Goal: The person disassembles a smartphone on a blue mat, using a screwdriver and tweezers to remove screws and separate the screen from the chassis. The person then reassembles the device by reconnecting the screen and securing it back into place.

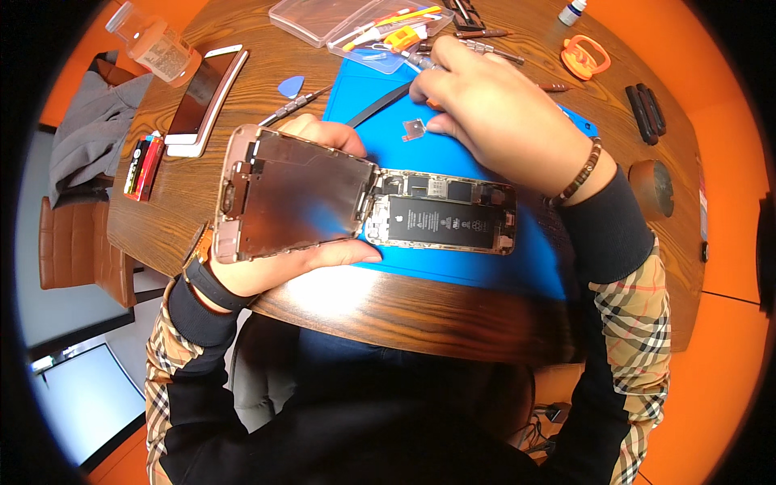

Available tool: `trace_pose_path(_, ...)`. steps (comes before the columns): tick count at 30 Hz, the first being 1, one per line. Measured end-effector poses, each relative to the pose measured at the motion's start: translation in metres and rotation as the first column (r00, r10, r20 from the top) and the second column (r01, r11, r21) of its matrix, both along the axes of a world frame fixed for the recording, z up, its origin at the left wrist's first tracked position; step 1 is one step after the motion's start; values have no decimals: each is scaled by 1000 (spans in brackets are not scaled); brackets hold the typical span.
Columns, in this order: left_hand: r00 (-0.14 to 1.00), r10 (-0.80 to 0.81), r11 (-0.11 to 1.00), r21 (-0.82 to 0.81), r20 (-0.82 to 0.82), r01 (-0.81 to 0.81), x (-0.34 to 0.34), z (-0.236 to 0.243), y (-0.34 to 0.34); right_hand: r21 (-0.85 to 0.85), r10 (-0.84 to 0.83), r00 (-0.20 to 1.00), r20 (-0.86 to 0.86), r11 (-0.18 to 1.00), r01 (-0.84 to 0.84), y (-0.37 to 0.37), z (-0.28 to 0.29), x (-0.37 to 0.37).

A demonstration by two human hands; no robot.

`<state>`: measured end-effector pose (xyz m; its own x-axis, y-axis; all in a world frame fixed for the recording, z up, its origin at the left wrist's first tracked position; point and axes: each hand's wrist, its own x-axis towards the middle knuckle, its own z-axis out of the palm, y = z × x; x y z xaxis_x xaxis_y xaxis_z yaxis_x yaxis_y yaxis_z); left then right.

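Observation:
A smartphone lies opened up, its screen panel (299, 194) raised and tilted at the left and its body (453, 212) over the blue mat (485, 269). My left hand (311, 257) grips the screen panel, fingers behind it and thumb along its lower edge. The black battery (440, 223) and circuit board (436, 187) show inside the body. Above the mat my right hand (477, 101) is curled, with a bit of orange between its fingers; what it holds is mostly hidden. By its thumb lies a small metal plate (414, 129). A black pry tool (380, 105) rests on the mat.
A clear plastic case (388, 28) of tools stands at the back. An orange suction cup (585, 58) and a small bottle (571, 12) are back right. To the left are a blue pick (291, 87), a screwdriver (295, 105), a white phone (206, 101) and a plastic bottle (153, 48).

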<state>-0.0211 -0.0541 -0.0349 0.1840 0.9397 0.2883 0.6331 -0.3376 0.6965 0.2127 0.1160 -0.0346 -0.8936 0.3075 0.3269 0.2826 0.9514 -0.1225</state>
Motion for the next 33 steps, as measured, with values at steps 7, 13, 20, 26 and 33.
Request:
trace_pose_path(7,998,-39,989,-138,56,47,-3,0,-3,-2,-265,958,-113,964,267,-6,54,75)
trace_pose_path(13,898,-129,949,-209,421,234,5,-17,10,-326,-439,848,-297,881,343,-47,43,141)
trace_pose_path(20,897,-204,924,-225,392,309,1,-23,21,-677,-638,698,-325,673,300,-87,15,163)
trace_pose_path(26,846,-347,856,-232,405,462,-1,-19,37,-458,-599,779,-182,753,472,-117,10,183)
trace_pose_path(33,862,-98,905,-315,497,285,14,-33,41,-505,-704,700,-122,651,566,-115,-25,215)
